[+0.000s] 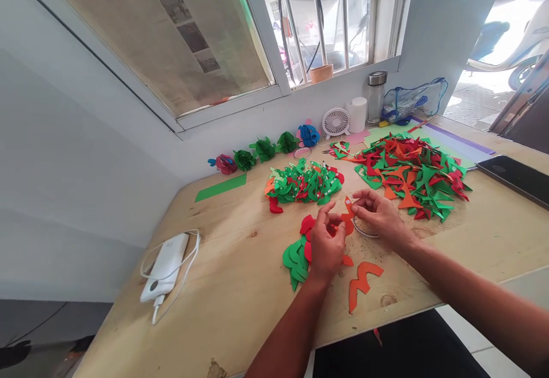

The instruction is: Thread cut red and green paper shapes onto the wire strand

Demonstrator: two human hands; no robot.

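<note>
Head view: one orange paper piece between two hands

The orange paper piece (348, 224) is raised over the bench (240, 286). The right hand (377, 215) pinches its upper end; the left hand (328, 242) curls at its lower left edge, though whether those fingers grip I cannot tell. Clockwise from that piece: one fan (335, 123) stands at twelve o'clock, one scrap heap (414, 172) lies at two, one phone (514, 179) between two and three, and one wavy orange cutout (363, 284) between five and six. Overlapping green cutouts (295, 259), uncountable, lie at eight; one power bank (165, 266) near nine. Five honeycomb paper figures (262, 150), three all green, line ten to eleven.
</note>
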